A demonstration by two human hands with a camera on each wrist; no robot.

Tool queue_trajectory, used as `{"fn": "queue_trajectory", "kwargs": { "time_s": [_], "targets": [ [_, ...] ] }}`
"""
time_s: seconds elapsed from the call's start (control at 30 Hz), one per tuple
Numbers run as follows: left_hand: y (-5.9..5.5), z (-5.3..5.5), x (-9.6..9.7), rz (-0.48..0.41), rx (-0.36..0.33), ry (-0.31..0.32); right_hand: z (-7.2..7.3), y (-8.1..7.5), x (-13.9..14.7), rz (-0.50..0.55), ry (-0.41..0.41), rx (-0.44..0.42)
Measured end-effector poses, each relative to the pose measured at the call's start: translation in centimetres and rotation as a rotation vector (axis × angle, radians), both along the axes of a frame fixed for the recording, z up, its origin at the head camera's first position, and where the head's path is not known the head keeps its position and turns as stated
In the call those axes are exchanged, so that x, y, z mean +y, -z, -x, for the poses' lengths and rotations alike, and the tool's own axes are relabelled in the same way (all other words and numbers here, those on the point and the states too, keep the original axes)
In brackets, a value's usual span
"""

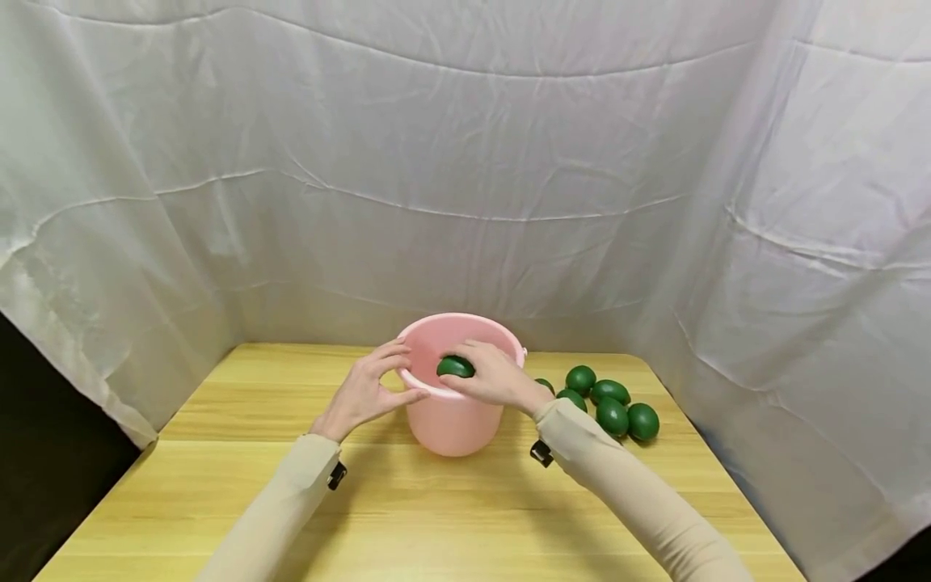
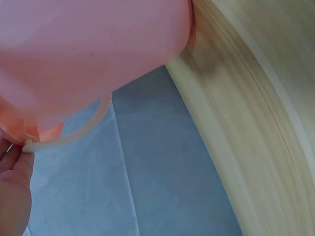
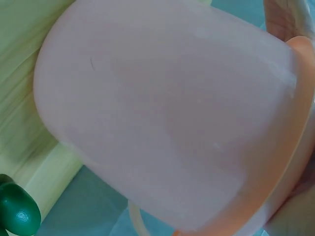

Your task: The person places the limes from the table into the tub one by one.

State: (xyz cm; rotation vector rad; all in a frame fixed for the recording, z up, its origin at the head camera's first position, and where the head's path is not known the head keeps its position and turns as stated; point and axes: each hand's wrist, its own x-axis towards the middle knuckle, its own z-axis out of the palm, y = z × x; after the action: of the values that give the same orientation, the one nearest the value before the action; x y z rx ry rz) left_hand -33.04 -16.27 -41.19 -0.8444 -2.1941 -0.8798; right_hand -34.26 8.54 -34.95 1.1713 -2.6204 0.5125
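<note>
With my left hand [image 1: 364, 394] I hold the pink bucket [image 1: 454, 424] by its rim; it stands upright on the wooden table [image 1: 436, 517]. My right hand [image 1: 498, 376] grips one green fruit [image 1: 456, 369] at the bucket's mouth, so this one is not yet released. At least six other green fruits [image 1: 612, 417] lie on the table at the right, and these I judge as remaining. The bucket's bottom is hidden, therefore I cannot tell how many are inside already.
</note>
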Motion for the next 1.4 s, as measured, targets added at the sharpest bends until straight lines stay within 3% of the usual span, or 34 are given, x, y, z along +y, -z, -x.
{"fn": "queue_trajectory", "kwargs": {
  "time_s": [0.3, 0.67, 0.97, 1.4],
  "targets": [
    [-0.1, 0.0, -0.1, 0.005, -0.080, 0.007, 0.1, -0.1, -0.3, -0.027, -0.007, -0.016],
    [-0.5, 0.3, 0.1, 0.024, -0.086, -0.003, 0.3, -0.7, -0.7, -0.082, -0.061, -0.071],
    [-0.4, -0.1, 0.1, 0.028, -0.089, -0.014, -0.6, -0.2, -1.2, -0.153, -0.101, 0.010],
    [-0.4, -0.1, 0.3, 0.025, -0.049, -0.019, -0.8, -0.2, -1.0, -0.127, -0.114, -0.007]
  ]
}}
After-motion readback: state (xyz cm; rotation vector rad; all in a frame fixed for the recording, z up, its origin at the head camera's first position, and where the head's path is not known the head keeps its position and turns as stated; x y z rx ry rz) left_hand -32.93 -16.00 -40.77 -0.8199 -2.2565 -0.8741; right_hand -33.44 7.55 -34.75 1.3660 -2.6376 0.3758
